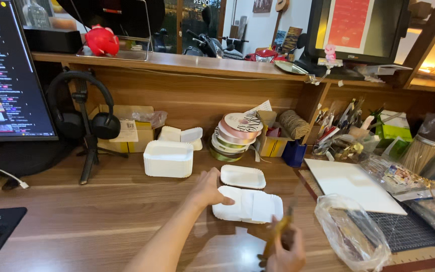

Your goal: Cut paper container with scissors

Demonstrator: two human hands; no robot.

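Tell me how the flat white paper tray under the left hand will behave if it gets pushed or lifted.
The white paper tray looks thin and folded, so it is probably very light and bendy. On the smooth wooden desk it would likely slide easily; the left hand presses on its edge, seemingly pinning it. It could crease if gripped hard.

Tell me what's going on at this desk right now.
A person works at a wooden desk. The left hand presses on a white paper tray lying flat, while the right hand grips a thin yellowish tool, too blurred to identify. Another single tray lies just behind, and a stack of white trays stands to the left. Ribbon spools and a clear plastic bag lie nearby.
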